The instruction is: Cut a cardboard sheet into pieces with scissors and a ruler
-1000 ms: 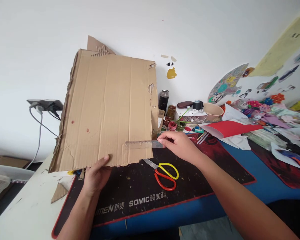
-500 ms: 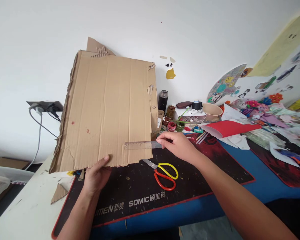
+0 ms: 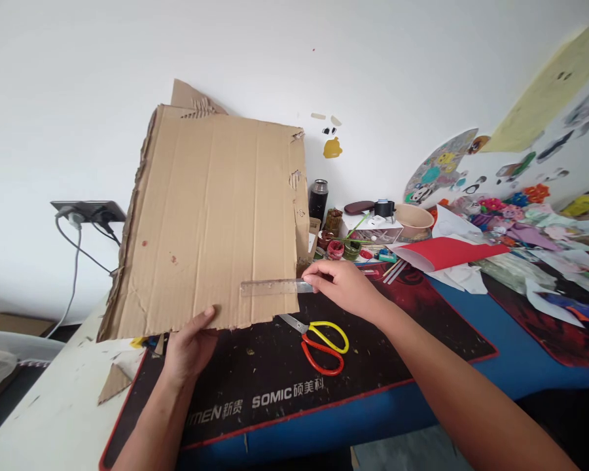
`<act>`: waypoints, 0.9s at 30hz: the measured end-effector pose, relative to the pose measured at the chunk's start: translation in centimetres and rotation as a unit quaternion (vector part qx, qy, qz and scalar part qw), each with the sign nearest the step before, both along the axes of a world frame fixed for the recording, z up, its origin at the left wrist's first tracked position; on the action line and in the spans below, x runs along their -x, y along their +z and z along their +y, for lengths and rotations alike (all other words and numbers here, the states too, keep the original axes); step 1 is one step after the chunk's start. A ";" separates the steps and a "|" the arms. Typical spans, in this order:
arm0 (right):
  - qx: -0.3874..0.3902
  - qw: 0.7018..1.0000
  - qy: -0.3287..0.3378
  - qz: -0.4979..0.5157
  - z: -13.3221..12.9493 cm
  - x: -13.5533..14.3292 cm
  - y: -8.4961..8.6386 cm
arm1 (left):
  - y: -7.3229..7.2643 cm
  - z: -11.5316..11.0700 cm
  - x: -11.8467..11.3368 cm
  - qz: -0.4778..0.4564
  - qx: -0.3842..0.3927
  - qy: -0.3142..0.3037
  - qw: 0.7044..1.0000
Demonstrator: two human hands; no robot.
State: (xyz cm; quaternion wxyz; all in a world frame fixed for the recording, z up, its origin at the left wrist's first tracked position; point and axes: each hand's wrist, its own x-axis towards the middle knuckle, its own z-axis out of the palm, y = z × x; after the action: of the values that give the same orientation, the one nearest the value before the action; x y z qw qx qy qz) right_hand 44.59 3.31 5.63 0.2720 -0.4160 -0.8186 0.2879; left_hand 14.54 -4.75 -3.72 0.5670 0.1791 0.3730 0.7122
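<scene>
A large piece of brown corrugated cardboard (image 3: 216, 216) with torn edges is held up, tilted, above the left part of the mat. My left hand (image 3: 194, 343) grips its lower edge, thumb on the front face and the other fingers behind, out of sight. Between thumb and fingers, my right hand (image 3: 341, 286) pinches the right end of a clear ruler (image 3: 267, 288). The ruler lies level across the cardboard's lower right part. Below it, scissors (image 3: 321, 343) with one yellow and one red handle lie on the black mat (image 3: 255, 376), their blade tips partly behind the cardboard.
Paint jars (image 3: 334, 249), a black flask (image 3: 319, 199) and a beige bowl (image 3: 414, 221) stand along the wall. Rolled red paper (image 3: 451, 252) and craft scraps are at the right. A cardboard scrap (image 3: 114, 384) lies at the left, below a power socket (image 3: 88, 210) with cables.
The ruler and my right hand have shifted slightly left across the cardboard. My left hand keeps its grip on the lower edge. The view has moved a little.
</scene>
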 end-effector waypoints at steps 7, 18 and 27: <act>0.001 1.000 0.000 0.002 0.2 0.3 -0.3 | 0.0 0.0 0.1 0.014 0.012 -0.010 1.000; 0.001 1.000 0.001 0.006 0.1 0.5 0.0 | -0.1 0.1 -0.1 0.025 0.008 0.007 1.000; 0.001 1.000 -0.001 0.005 0.0 0.9 0.0 | -0.6 -0.1 0.2 0.022 0.015 -0.018 0.999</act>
State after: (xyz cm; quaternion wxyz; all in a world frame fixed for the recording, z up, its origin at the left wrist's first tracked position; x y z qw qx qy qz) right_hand 43.71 3.35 5.66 0.2757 -0.4160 -0.8164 0.2906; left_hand 14.34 -4.81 -4.36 0.5744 0.1926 0.3926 0.6920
